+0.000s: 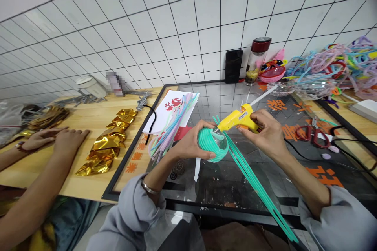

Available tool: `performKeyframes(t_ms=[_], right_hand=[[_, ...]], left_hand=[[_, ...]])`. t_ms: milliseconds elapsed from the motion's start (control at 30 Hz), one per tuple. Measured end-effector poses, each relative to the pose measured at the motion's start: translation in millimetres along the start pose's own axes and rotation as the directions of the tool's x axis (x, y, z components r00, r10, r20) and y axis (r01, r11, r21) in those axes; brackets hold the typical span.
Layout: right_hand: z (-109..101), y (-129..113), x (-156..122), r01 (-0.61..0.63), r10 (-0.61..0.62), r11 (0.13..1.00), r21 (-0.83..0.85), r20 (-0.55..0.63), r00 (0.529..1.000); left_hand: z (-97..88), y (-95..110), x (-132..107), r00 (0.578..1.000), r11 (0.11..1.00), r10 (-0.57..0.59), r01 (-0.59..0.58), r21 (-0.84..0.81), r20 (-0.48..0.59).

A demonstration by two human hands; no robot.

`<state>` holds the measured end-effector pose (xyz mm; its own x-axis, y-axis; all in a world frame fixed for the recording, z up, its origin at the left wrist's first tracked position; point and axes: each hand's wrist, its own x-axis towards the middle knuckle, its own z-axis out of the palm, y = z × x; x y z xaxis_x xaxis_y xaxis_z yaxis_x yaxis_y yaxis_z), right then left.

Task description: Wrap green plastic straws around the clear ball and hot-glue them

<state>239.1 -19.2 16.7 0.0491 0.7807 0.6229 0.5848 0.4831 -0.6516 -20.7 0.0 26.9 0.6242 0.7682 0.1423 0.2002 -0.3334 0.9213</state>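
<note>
My left hand point(193, 141) is closed round a clear ball wrapped in teal pipe cleaners point(210, 150), held tilted above the glass tabletop. Part of its upper side shows bare and see-through. In my right hand point(266, 133) is a yellow hot glue gun point(235, 119), gripped by its handle, with a white glue stick point(265, 94) standing out of its back end. The gun's nozzle meets the top of the ball, or is very close to it. Loose teal pipe cleaners point(259, 186) run from behind the ball down to the table's front edge.
Pastel pipe cleaners point(173, 125) lie over a white sheet point(160, 106). Red-handled scissors point(313, 133) and black cords are at right, below a heap of coloured pipe cleaners point(338, 62). A phone point(233, 66) and bottle point(256, 62) stand by the wall. Another person's hands point(69, 139) rest near gold foil point(108, 145).
</note>
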Motion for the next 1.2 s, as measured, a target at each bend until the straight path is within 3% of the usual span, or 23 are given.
performKeyframes(t_ms=[1200], right_hand=[[-8.8,0.3,3.7,0.059,-0.059,0.998,-0.005,0.073,0.996]], left_hand=[[-0.2,-1.6,0.9,0.999,0.999,0.033,-0.033,-0.019,0.021]])
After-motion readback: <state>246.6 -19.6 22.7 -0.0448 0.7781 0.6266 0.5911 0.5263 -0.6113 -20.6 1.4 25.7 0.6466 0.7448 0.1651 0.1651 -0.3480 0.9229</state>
